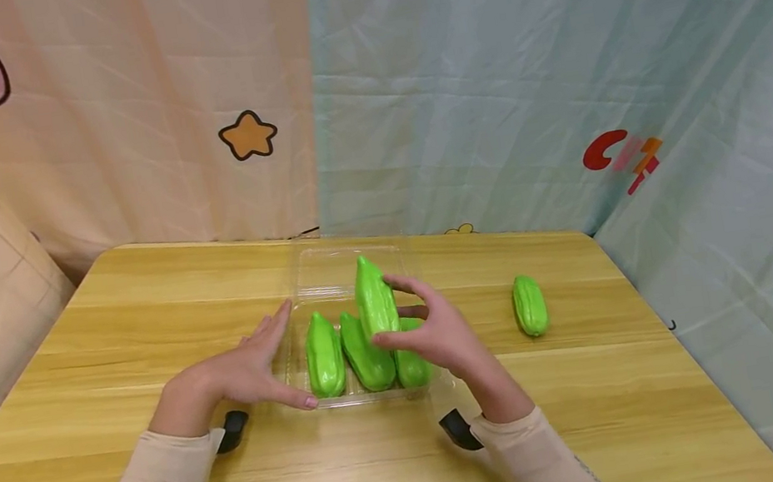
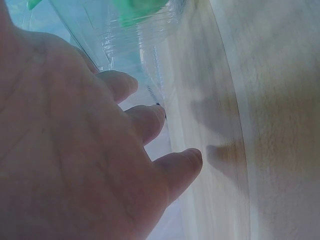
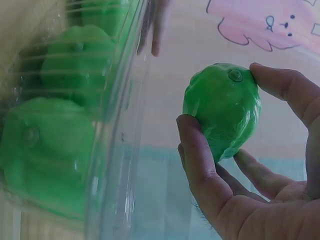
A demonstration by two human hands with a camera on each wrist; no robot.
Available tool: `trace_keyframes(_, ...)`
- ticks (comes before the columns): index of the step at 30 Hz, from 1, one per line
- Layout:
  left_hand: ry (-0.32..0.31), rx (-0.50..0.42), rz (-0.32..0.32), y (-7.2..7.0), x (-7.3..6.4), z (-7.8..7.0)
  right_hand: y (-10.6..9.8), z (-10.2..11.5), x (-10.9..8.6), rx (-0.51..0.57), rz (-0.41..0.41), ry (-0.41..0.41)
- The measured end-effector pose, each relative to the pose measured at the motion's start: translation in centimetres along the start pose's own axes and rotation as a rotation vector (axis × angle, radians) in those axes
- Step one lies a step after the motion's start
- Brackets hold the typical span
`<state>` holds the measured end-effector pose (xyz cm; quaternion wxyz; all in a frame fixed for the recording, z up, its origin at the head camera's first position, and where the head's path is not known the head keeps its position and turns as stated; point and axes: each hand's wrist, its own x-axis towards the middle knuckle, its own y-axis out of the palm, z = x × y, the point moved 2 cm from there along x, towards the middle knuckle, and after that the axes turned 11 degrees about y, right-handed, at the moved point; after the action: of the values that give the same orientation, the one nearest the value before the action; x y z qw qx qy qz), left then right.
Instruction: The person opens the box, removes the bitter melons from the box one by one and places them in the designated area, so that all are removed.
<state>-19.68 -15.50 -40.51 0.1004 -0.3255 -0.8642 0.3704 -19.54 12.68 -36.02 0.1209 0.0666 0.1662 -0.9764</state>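
A clear plastic clamshell box (image 1: pixel 381 398) sits on the table with its lid folded back. Inside lie a left bitter melon (image 1: pixel 325 356), a middle one (image 1: pixel 366 354) and a right one (image 1: pixel 412 365), all bright green, glossy and ridged. My right hand (image 1: pixel 450 336) pinches another bitter melon (image 1: pixel 374 298) between thumb and fingers, raised over the box, pointed end away from me. In the right wrist view the held melon (image 3: pixel 222 107) shows its round stem end beside the box wall. My left hand (image 1: pixel 248 374) is spread along the box's left side, fingers extended, holding nothing.
One more bitter melon (image 1: pixel 530 306) lies on the wooden table (image 1: pixel 608 391), right of the box. Behind the table hangs a printed cloth (image 1: pixel 454 95), and its folds come down at both sides. The raised lid (image 1: pixel 348 262) stands at the box's far side.
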Motion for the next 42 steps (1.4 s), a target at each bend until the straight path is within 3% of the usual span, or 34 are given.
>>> trace_keyframes(8,0.000,0.002,0.002,0.0,0.0,0.0,-1.5,-0.2,0.0,0.025,-0.018,0.025)
trace_keyframes(23,0.002,0.000,-0.004,-0.1,0.0,-0.2,-6.3,-0.5,0.2,0.015,-0.095,0.052)
trace_keyframes(35,-0.006,-0.021,-0.003,-0.1,-0.2,-0.2,-10.2,-2.7,1.0,0.022,-0.141,0.132)
trace_keyframes(42,-0.004,-0.013,-0.002,-0.1,-0.2,-0.2,-11.5,-3.8,1.4,0.014,-0.138,0.177)
